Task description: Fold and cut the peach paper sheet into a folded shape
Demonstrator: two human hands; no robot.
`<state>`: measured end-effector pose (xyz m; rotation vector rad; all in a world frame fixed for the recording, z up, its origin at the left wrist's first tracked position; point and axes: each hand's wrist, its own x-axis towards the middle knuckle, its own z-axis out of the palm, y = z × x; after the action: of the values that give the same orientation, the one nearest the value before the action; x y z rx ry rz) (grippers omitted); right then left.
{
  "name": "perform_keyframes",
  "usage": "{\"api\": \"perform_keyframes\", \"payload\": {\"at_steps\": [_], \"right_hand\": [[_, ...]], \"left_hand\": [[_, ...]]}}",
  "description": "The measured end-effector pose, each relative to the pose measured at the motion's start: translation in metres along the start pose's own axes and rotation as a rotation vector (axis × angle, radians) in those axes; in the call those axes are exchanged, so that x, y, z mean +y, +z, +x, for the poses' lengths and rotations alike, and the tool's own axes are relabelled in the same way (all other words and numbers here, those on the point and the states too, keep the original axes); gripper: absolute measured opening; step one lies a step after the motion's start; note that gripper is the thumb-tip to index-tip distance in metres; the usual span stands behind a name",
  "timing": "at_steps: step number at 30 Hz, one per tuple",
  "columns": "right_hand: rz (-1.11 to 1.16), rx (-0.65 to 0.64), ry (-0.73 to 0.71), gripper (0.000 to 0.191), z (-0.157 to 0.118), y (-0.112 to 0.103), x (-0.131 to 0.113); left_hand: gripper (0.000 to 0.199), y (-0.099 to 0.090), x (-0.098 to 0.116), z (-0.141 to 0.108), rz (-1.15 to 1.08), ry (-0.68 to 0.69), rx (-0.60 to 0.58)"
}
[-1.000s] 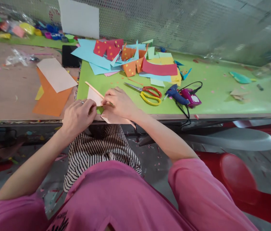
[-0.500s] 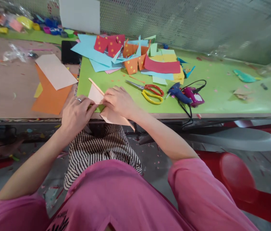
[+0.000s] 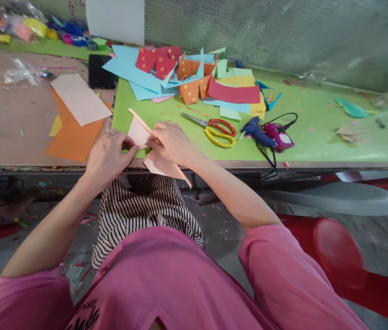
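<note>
A pale peach paper piece with a folded strip along its edge lies at the front edge of the green table covering. My right hand is closed on its middle, fingers pressed together. My left hand has its thumb and forefinger pinched at the paper's left corner, close to the right fingertips. Part of the same paper shows above and below my right hand. To the right lie scissors with one red and one yellow handle loop.
A blue glue gun with a black cord lies beside a magenta device. Coloured papers pile up behind. Orange paper, a pale sheet and a black flat object lie on the left.
My left hand's fingers have shifted slightly and its forefinger is more bent. My right hand keeps its hold on the paper. The view has moved a little.
</note>
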<state>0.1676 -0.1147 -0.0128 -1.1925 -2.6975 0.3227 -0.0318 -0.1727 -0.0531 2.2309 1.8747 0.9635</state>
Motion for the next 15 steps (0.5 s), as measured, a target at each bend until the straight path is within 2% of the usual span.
{"api": "perform_keyframes", "payload": {"at_steps": [9, 15], "right_hand": [[0.005, 0.009, 0.018, 0.017, 0.000, 0.001, -0.001], [0.029, -0.030, 0.031, 0.017, 0.007, -0.003, -0.001]], "left_hand": [[0.015, -0.001, -0.001, 0.000, 0.000, 0.016, -0.014], [0.026, -0.008, -0.002, -0.010, -0.011, 0.145, -0.021]]}}
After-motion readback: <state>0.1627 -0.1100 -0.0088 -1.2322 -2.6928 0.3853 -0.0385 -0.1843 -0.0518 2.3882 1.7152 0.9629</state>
